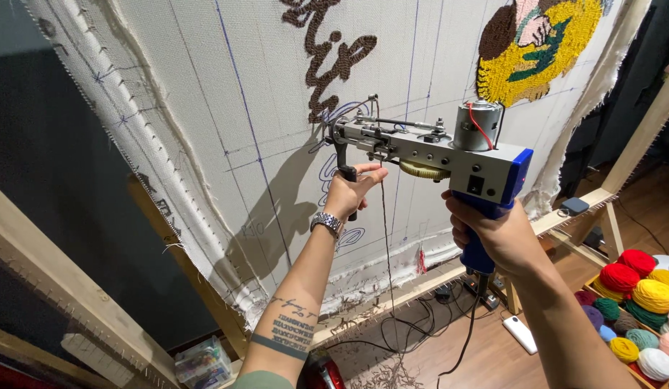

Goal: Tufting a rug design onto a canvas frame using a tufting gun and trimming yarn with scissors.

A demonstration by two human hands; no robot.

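A grey and blue tufting gun (pixel 450 155) is held up against a pale cloth (pixel 205 108) stretched on a wooden frame (pixel 68 288). My left hand (pixel 351 191) grips the gun's black front handle. My right hand (pixel 493 230) is wrapped around the blue rear handle. The gun's needle end touches the cloth just below a brown tufted script shape (pixel 327 57). A brown yarn strand (pixel 386 252) hangs from the gun toward the floor. A yellow, brown and green tufted patch (pixel 536 47) fills the cloth's upper right.
A box of yarn balls (pixel 637 310) in red, yellow, green and other colours sits on the wooden floor at lower right. Black cables (pixel 421 324) and a white power strip (pixel 520 333) lie under the frame. A small clear container (pixel 201 364) stands at the lower left.
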